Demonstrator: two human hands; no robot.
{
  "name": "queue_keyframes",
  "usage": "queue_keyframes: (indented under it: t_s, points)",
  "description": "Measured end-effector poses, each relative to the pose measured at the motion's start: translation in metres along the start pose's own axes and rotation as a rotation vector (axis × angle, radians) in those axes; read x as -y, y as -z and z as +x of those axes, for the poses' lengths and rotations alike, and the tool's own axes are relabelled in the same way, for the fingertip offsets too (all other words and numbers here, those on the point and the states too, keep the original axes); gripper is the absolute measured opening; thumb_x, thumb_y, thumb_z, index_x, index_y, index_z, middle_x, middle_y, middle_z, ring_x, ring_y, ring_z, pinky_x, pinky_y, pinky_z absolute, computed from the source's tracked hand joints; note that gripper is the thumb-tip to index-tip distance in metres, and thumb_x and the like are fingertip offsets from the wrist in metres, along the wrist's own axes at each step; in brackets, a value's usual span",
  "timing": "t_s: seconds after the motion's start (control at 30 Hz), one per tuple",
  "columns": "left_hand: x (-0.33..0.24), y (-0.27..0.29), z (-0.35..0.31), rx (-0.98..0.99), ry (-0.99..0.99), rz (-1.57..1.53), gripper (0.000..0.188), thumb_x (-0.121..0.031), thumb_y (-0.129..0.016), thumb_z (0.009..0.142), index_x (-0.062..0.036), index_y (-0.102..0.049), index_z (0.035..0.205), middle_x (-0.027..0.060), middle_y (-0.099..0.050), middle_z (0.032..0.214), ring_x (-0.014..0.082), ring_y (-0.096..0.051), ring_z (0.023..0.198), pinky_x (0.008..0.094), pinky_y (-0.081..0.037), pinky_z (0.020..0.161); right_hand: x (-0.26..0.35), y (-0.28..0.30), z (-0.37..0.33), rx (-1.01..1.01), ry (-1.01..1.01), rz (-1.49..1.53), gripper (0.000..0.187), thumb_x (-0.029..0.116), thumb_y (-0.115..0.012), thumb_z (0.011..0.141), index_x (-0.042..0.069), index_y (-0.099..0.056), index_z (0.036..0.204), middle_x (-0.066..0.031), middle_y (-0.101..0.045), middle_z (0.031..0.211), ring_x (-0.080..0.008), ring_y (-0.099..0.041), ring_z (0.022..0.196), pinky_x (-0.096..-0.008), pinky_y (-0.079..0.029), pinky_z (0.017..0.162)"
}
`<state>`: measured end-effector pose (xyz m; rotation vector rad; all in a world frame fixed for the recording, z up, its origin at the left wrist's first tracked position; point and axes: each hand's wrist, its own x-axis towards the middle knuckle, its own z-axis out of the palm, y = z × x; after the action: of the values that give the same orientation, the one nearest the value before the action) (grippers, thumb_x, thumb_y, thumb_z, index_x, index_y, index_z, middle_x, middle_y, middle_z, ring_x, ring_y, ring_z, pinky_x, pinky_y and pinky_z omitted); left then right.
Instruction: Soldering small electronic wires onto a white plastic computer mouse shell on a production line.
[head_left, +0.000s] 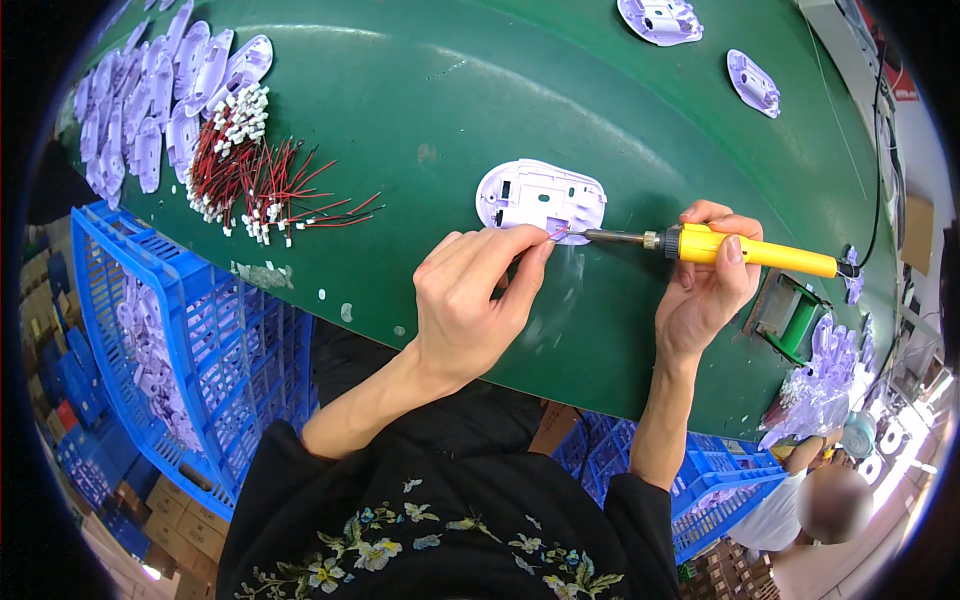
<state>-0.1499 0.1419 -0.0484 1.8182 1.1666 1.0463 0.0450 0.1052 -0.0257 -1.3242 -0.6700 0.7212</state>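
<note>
A pale lavender plastic shell (525, 205) lies with its inner side up on the green table. My left hand (465, 290) is at its near edge, thumb and forefinger pinched together; a tiny reddish bit shows at the fingertips, too small to name. My right hand (712, 270) grips a soldering iron (765, 250) by its yellow handle. The iron's metal tip points left and meets the shell's near right edge, close to my left fingertips. Whether the tip touches the piece in the pinch I cannot tell.
Red and black wires with white connectors (240, 185) lie in a heap at left, beside piled lavender shells (150, 90). Two shells (753, 83) lie far right. A green solder spool (797, 322) sits right of my hand. Blue crates (190, 310) stand below the table edge; a person (775, 510) is behind right.
</note>
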Motion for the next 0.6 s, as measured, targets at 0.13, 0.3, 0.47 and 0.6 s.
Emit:
queue_keyframes:
  t_s: [0.13, 0.3, 0.47, 0.6]
  points:
    - [0.0001, -0.0001, 0.0006, 0.003, -0.006, 0.003, 0.011, 0.002, -0.074, 0.078, -0.0029, -0.067, 0.085, 0.0047, -0.068, 0.075, 0.0176, -0.056, 0.054, 0.0301, -0.042, 0.054, -0.0012, 0.0021, -0.0007, 0.010, 0.032, 0.006, 0.025, 0.021, -0.061, 0.088, 0.001, -0.051, 0.098, -0.0210, -0.063, 0.093, -0.0057, -0.038, 0.051, -0.0170, -0.031, 0.047]
    - [0.0008, -0.0006, 0.0000, 0.000, 0.009, 0.000, 0.011, 0.002, -0.073, 0.078, -0.0031, -0.067, 0.085, 0.0041, -0.067, 0.074, 0.0173, -0.055, 0.053, 0.0300, -0.042, 0.054, -0.0004, 0.0068, -0.0007, 0.027, 0.055, 0.008, 0.025, 0.024, -0.057, 0.091, 0.001, -0.051, 0.099, -0.0213, -0.060, 0.096, -0.0069, -0.041, 0.052, -0.0166, -0.035, 0.049]
    - [0.0022, 0.0015, 0.0011, 0.028, -0.021, 0.007, 0.012, 0.005, -0.074, 0.077, -0.0003, -0.069, 0.087, 0.0051, -0.068, 0.076, 0.0118, -0.053, 0.056, 0.0251, -0.042, 0.050, 0.0024, 0.0071, 0.0001, 0.036, 0.076, 0.017, 0.027, 0.026, -0.052, 0.094, 0.000, -0.051, 0.100, -0.0219, -0.058, 0.099, -0.0075, -0.043, 0.053, -0.0159, -0.039, 0.050]
    - [-0.0002, 0.0006, 0.0004, 0.013, 0.023, -0.003, 0.011, 0.002, -0.074, 0.078, -0.0036, -0.067, 0.084, 0.0040, -0.067, 0.073, 0.0170, -0.055, 0.053, 0.0300, -0.041, 0.054, 0.0017, 0.0039, -0.0006, -0.002, 0.040, 0.013, 0.026, 0.023, -0.060, 0.088, 0.001, -0.051, 0.098, -0.0213, -0.062, 0.094, -0.0068, -0.039, 0.052, -0.0175, -0.032, 0.049]
